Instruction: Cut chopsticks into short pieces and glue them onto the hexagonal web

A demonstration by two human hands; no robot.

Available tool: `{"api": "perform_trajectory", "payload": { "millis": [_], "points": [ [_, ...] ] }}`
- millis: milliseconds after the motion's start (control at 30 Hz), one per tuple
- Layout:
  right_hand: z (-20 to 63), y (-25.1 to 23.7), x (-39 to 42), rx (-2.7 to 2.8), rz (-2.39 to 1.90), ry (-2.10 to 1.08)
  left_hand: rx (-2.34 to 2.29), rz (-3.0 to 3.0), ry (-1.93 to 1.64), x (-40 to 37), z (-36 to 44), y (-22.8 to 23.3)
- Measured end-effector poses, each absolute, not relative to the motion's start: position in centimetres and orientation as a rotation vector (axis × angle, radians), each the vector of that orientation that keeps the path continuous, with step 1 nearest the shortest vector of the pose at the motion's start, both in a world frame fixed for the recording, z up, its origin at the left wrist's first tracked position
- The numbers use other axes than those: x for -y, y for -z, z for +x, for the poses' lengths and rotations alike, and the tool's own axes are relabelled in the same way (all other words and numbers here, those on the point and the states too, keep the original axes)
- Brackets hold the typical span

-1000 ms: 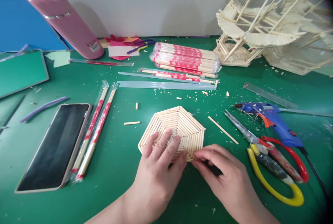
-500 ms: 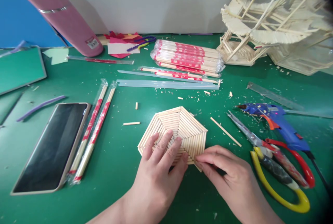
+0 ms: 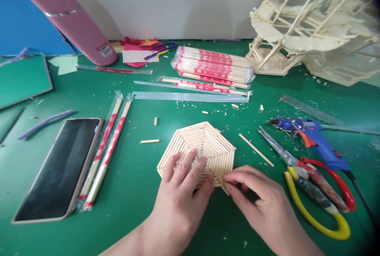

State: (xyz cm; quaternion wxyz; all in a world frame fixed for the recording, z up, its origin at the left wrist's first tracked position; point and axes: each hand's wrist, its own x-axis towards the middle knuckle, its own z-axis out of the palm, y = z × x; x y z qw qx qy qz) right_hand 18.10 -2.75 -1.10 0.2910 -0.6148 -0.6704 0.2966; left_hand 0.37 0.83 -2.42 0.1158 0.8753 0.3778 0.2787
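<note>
A many-sided panel of wooden sticks (image 3: 204,139), laid in rings around a centre, rests flat on the green table. My left hand (image 3: 181,192) lies over its lower left part with the fingers spread and pressing down. At the panel's lower right corner, the thumb and forefinger of my right hand (image 3: 255,196) pinch a thin wooden stick (image 3: 226,190), whose tip pokes past the edge. Most of that stick is hidden by my fingers. A loose stick (image 3: 255,149) lies to the right of the panel, and short cut pieces (image 3: 150,141) lie to its left.
On the right lie a blue glue gun (image 3: 314,135) and scissors (image 3: 303,172) with red and yellow handles. A phone (image 3: 59,169) and wrapped chopsticks (image 3: 108,155) are at left. Behind are chopstick packs (image 3: 212,64), glue sticks (image 3: 190,97), a pink bottle (image 3: 71,18) and a stick model (image 3: 297,34).
Both hands and the panel stay almost in place. Objects on the right appear shifted slightly left with a small camera movement.
</note>
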Motion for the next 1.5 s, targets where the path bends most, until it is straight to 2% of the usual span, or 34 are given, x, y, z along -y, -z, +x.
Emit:
{"api": "perform_trajectory", "payload": {
  "millis": [167, 433, 633, 900, 1267, 1500],
  "points": [
    [17.9, 1.3, 2.8, 1.775, -1.650, -0.785, -1.142, 2.499, -0.915, -0.6, 0.5, 3.0],
    [17.6, 1.1, 2.7, 1.746, -1.712, -0.818, -1.093, 2.620, -0.803, -0.8, 0.3, 2.5],
    [18.4, 0.3, 2.6, 1.677, -1.678, -0.967, -1.095, 2.629, -0.849, -0.7, 0.3, 2.9],
    [17.8, 0.9, 3.0, 1.794, -1.677, -0.777, -1.072, 2.660, -0.817, -0.8, 0.2, 2.3],
    [17.4, 1.2, 3.1, 1.781, -1.704, -0.718, -1.087, 2.682, -0.820, -0.8, 0.1, 2.5],
    [17.8, 1.2, 3.3, 1.350, -1.674, -0.892, -1.094, 2.712, -0.789, -0.8, 0.1, 2.3]
  ]
}}
